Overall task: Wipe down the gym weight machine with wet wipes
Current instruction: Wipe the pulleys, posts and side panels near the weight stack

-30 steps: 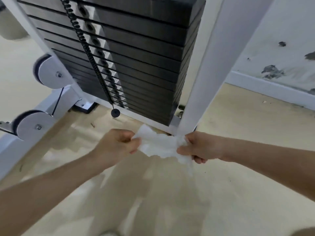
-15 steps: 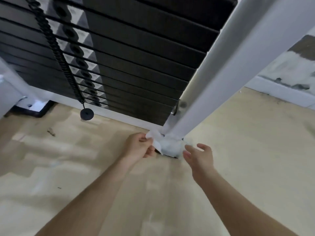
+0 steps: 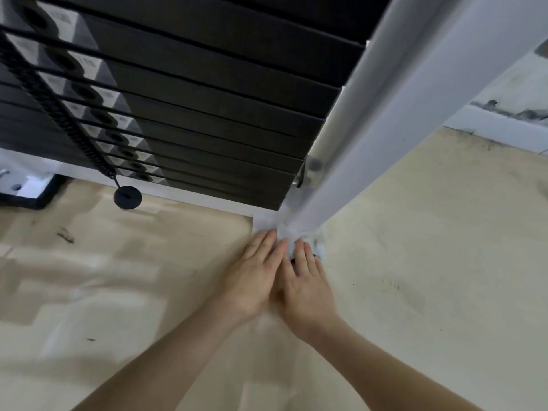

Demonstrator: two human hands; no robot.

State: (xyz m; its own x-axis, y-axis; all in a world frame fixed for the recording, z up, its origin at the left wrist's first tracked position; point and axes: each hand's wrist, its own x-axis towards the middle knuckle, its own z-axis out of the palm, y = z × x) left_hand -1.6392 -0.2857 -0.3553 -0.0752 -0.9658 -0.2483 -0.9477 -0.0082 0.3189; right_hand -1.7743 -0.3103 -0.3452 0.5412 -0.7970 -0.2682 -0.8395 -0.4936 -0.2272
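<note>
Wipe point(image 3: 289, 237) covers post point(image 3: 370, 129) base, pressed by left hand point(image 3: 252, 277) and right hand point(image 3: 305, 286), both flat.

I have my left hand point(image 3: 255, 277) and right hand point(image 3: 307, 284) stretched out ahead of me, palms down and side by side, their inner edges touching. On both, the fingers point(image 3: 267, 244) are straight and close together, pointing forward, none of them curled. My left forearm point(image 3: 166, 360) and right forearm point(image 3: 385, 366) are bare and come up from the lower corners of the view, converging at the wrists.
</note>
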